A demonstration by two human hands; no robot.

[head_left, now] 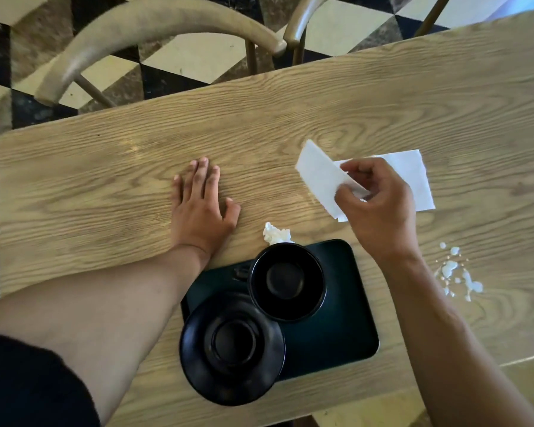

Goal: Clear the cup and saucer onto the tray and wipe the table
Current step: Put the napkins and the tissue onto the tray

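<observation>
A black cup and a black saucer stand on a dark tray at the near edge of the wooden table. The saucer overhangs the tray's near left corner. My right hand holds a folded white paper napkin above the table, beyond the tray. My left hand lies flat on the wood, left of the tray, fingers spread. White spilled drops dot the table to the right of the tray.
A crumpled white tissue lies just beyond the tray's far edge. Two curved wooden chair backs stand past the far side of the table, over a chequered floor.
</observation>
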